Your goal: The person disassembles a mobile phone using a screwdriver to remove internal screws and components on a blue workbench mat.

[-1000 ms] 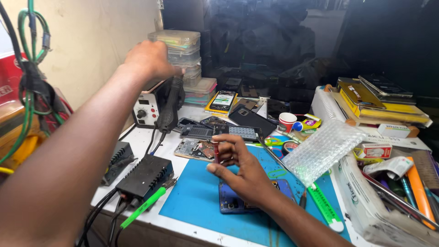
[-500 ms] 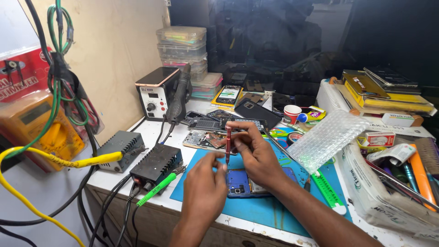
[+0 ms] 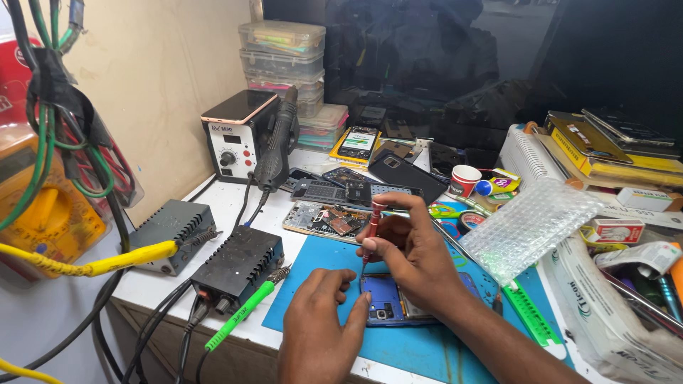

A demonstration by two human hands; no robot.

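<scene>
On the blue mat (image 3: 320,284) in front of me lies the blue phone (image 3: 388,307), and my left hand (image 3: 324,316) rests on its edge with the fingers curled but not gripping anything. My right hand (image 3: 416,259) pinches the red screwdriver (image 3: 371,231) tight and stands it up with its tip down at the phone. If I push too hard, I think the tip could slip and scratch the phone, or a tiny screw could jump away into the messy table (image 3: 220,203).
</scene>
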